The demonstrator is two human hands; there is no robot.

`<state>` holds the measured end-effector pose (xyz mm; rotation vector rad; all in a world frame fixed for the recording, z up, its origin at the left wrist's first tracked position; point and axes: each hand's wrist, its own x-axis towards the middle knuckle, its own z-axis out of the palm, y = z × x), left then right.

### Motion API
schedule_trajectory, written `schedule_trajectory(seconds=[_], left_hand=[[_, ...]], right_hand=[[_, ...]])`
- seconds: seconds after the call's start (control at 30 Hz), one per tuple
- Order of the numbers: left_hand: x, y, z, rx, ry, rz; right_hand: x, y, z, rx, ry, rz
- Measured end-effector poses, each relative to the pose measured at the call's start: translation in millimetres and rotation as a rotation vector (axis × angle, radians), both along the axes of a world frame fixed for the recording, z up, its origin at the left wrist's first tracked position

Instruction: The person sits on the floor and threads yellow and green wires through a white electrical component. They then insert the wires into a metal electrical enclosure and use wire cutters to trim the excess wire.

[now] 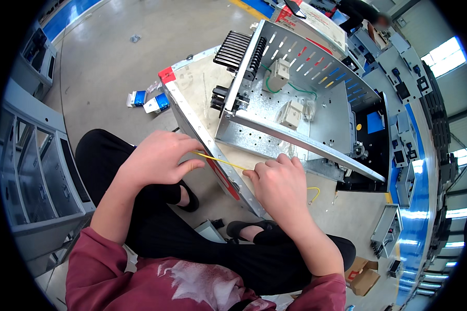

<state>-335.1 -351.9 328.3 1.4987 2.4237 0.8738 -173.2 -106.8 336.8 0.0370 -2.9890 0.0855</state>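
Note:
A thin yellow wire is stretched between my two hands, above the near edge of a wooden crate top. My left hand pinches one part of it. Closed around another part is my right hand, and the wire's free end with a small tip curls out past it on the right. Just beyond my hands lies an open metal chassis with slotted walls. Inside it sit two beige block-shaped parts, one upper and one lower, and a green wire.
Black finned connectors stick out from the chassis's left end. Small blue-and-white boxes lie on the floor at left. A grey cabinet stands far left, an open cardboard box at lower right. Another person bends over at the back.

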Motion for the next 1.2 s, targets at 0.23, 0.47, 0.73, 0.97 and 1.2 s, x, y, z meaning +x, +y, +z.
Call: schedule_trajectory(seconds=[0.23, 0.47, 0.73, 0.97, 1.2], left_hand=[[4.5, 3.1, -6.7, -0.033, 0.188, 0.091], [-2.1, 5.9, -11.4, 0.035, 0.174, 0.041], [18.9, 13.2, 15.5, 0.076, 0.307, 0.13], [60.6, 82.3, 14.3, 0.1, 0.245, -0.129], [66.1, 120.3, -6.3, -0.117, 0.113, -0.311]], right_hand=[[-0.1, -0.7, -2.3, -0.014, 0.025, 0.011], [3.2, 1.2, 5.0, -0.106, 0.007, 0.004], [55.8, 74.6, 75.1, -0.442, -0.056, -0.215], [110.8, 121.4, 6.0, -1.025, -0.171, -0.639], [109.1, 137.4, -29.1, -1.392, -0.403, -0.593]])
